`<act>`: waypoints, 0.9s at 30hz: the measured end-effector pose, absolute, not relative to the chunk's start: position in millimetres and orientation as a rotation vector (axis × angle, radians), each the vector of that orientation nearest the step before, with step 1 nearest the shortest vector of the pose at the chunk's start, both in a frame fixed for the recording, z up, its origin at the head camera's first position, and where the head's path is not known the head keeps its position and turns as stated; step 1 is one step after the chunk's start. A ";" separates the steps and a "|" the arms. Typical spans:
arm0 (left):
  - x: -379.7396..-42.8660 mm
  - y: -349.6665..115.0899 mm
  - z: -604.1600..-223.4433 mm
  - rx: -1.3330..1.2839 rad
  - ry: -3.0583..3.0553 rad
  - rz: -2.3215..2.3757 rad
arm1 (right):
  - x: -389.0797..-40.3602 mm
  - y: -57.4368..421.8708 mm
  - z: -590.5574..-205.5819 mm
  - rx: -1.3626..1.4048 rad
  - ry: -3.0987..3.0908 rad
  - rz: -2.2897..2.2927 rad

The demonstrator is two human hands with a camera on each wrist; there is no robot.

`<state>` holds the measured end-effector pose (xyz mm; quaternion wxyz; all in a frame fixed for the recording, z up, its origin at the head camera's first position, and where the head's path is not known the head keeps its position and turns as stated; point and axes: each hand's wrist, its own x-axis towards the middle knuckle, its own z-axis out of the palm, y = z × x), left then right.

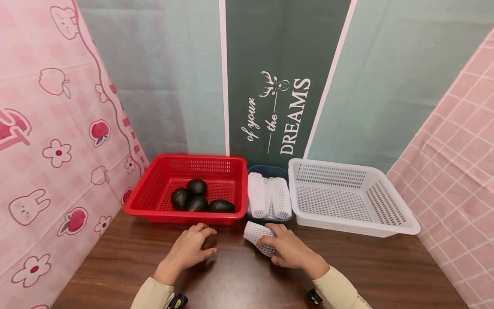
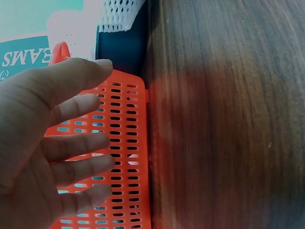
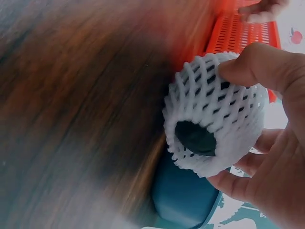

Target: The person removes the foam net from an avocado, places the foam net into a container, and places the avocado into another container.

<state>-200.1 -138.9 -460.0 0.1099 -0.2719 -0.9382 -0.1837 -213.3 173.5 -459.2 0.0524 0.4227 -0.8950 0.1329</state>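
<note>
My right hand (image 1: 291,249) grips a white foam net sleeve (image 1: 257,234) above the table, in front of the blue bin. In the right wrist view, a dark avocado (image 3: 194,138) shows through the sleeve's open end, with the net stretched round it. Thumb and fingers hold it from opposite sides. My left hand (image 1: 189,248) is empty, its fingers loosely extended and apart, just in front of the red basket (image 1: 185,218). Several dark avocados (image 1: 197,187) lie inside that basket. White foam net sleeves (image 1: 256,195) lie side by side in the blue bin (image 1: 270,168).
A white perforated basket (image 1: 353,228) stands right of the blue bin, with no items visible inside. The baskets and bin line the back of the brown wooden table (image 1: 239,283). Fabric curtains (image 1: 170,86) hang behind and on both sides.
</note>
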 end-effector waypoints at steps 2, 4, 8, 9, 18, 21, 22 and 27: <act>-199.8 -138.7 -460.9 -0.795 -2.764 -0.539 | -213.8 172.7 -460.0 1.285 -2.740 0.383; -199.4 -138.7 -461.7 -0.789 -2.772 -0.540 | -214.5 172.1 -460.0 1.287 -2.750 0.373; -199.0 -139.0 -462.5 -0.776 -2.780 -0.541 | -215.4 171.0 -458.9 1.301 -2.753 0.363; -199.1 -139.2 -462.4 -0.775 -2.779 -0.547 | -215.4 170.9 -458.7 1.304 -2.753 0.360; -200.0 -141.4 -462.8 -0.784 -2.746 -0.553 | -214.5 168.4 -457.7 1.345 -2.755 0.349; -200.2 -141.7 -463.4 -0.789 -2.746 -0.550 | -214.4 167.8 -457.0 1.338 -2.760 0.333; -200.2 -141.8 -463.5 -0.792 -2.745 -0.547 | -214.4 167.8 -456.5 1.336 -2.759 0.331; -198.7 -141.5 -459.1 -0.790 -2.733 -0.562 | -214.1 169.8 -446.8 1.318 -2.734 0.370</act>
